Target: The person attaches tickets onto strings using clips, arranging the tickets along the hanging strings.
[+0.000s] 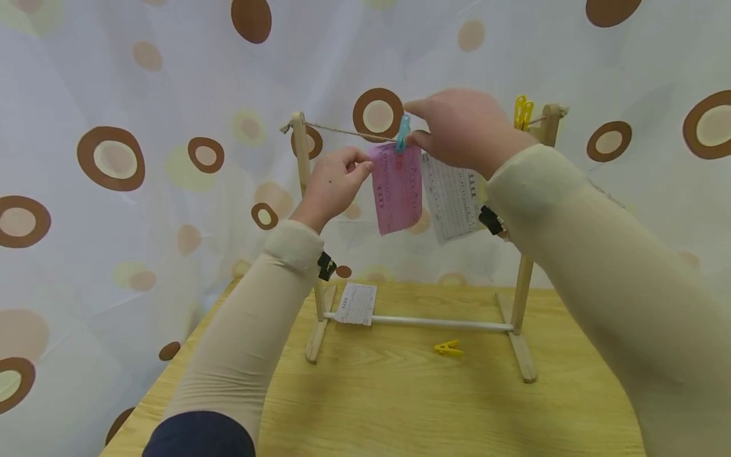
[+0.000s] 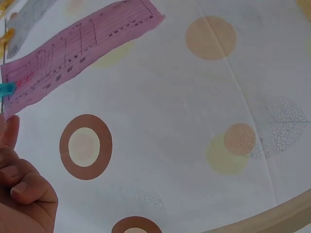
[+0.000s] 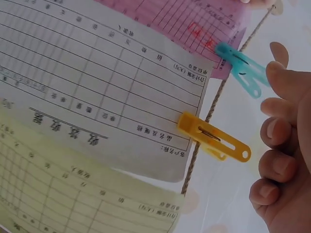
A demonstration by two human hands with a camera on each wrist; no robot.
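Note:
A pink receipt slip (image 1: 395, 197) hangs from a twine line (image 1: 337, 130), clipped near the middle of its top edge by a teal clothespin (image 1: 403, 133). My left hand (image 1: 333, 185) pinches the slip's upper left corner between thumb and forefinger. Around the clothespin's handles, the thumb and forefinger of my right hand (image 1: 465, 127) stand apart; in the right wrist view a fingertip overlaps one handle end, and the handles are spread. Beside the pink slip hangs a white receipt slip (image 3: 112, 82) under a yellow clothespin (image 3: 214, 138), with a yellow-green slip (image 3: 87, 189) beyond it.
Wooden posts (image 1: 521, 292) hold the line, joined low down by a white rod (image 1: 440, 322). Another white slip (image 1: 357, 303) leans over the rod's left end. One yellow clothespin (image 1: 448, 348) lies on the wooden table (image 1: 400, 406). A dotted curtain (image 1: 188, 63) hangs behind.

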